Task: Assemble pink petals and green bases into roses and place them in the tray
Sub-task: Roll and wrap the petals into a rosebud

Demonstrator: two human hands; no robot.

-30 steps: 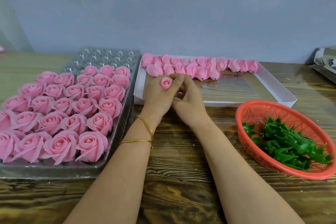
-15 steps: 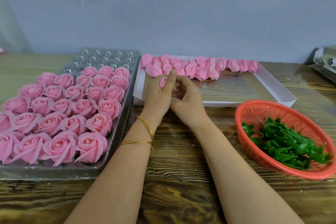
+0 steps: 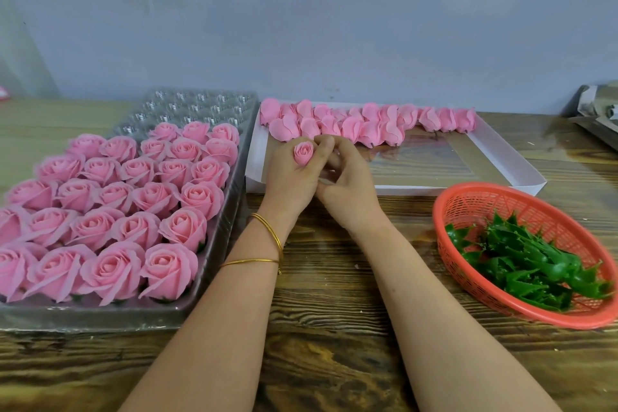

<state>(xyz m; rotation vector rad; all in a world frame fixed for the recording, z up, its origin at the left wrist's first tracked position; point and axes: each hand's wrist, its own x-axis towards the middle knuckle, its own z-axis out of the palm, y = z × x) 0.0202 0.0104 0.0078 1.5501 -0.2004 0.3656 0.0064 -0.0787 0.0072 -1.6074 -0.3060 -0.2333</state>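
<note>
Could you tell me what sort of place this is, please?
Probably a small craft workshop for assembling artificial roses: a clear tray of finished pink roses, a white box of petals, an orange basket of green bases.

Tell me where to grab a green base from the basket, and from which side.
Pinch a base by its smooth stem, not the spiky sepals. Come from above with the right hand: the basket opens upward on that side, and the pile's top stems look exposed.

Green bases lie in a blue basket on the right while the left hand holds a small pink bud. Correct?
No: the head view shows the basket is red, not blue. The green bases do lie in it, and the left hand holds the pink bud.
</note>
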